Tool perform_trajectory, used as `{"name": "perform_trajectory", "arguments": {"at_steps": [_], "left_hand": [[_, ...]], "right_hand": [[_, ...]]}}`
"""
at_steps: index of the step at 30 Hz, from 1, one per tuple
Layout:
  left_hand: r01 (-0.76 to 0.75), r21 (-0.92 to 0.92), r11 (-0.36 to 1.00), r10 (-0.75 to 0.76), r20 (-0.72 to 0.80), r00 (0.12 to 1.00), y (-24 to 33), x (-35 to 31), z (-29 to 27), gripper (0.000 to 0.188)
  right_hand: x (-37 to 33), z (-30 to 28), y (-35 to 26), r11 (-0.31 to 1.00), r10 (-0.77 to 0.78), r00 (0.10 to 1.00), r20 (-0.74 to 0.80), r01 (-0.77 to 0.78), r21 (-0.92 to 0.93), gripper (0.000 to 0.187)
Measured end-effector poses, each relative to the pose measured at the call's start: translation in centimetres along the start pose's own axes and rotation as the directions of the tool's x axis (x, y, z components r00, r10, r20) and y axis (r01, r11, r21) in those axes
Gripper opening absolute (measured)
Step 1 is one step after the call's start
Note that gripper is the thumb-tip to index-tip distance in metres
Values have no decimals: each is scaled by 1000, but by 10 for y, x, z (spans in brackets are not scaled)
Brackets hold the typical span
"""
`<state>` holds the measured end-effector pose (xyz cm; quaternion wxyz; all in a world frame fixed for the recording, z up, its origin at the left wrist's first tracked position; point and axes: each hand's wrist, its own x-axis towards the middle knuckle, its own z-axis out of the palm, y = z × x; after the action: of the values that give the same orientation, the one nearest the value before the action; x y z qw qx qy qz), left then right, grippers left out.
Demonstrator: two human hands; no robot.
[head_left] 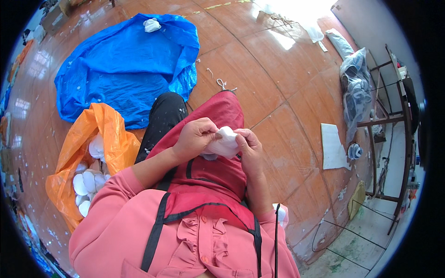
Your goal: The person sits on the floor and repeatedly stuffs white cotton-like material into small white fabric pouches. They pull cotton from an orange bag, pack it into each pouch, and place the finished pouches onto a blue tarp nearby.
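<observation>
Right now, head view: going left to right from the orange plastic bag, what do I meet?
Orange plastic bag → left hand → white fabric piece → right hand → flat white sheet → dark metal rack.

the left hand (pixel 197 135) and the right hand (pixel 250 149) are up in front of the belly, close to each other but not touching. on each hand the thumb and the pointing finger pinch together, and the other fingers curl in. the back of the left hand faces up. the left forearm (pixel 155 167) is bare and slants in toward the middle. the right forearm (pixel 257 189) is bare too and points almost straight ahead. both elbows are bent.
</observation>
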<state>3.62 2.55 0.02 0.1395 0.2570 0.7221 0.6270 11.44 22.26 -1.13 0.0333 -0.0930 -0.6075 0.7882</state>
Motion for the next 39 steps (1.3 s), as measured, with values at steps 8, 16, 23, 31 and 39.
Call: {"name": "perform_trajectory", "arguments": {"at_steps": [8, 16, 23, 31, 39], "left_hand": [[-92, -71, 993, 81, -155, 985, -10, -2, 9, 4], [-78, 97, 992, 70, 84, 994, 1, 4, 2, 29], [-99, 157, 983, 85, 95, 992, -10, 2, 5, 23], [-170, 159, 973, 151, 124, 981, -8, 1, 6, 23], [-270, 313, 910, 236, 144, 961, -10, 6, 12, 23]], "right_hand": [[-12, 4, 18, 980, -54, 997, -58, 64, 189, 7], [-8, 11, 12, 937, -25, 997, -73, 48, 346, 7], [-8, 1, 5, 990, 78, 996, 43, -82, 112, 9], [-8, -16, -6, 993, 116, 983, 142, -109, -54, 6], [2, -19, -17, 835, -119, 965, 232, 224, -502, 14]]}}
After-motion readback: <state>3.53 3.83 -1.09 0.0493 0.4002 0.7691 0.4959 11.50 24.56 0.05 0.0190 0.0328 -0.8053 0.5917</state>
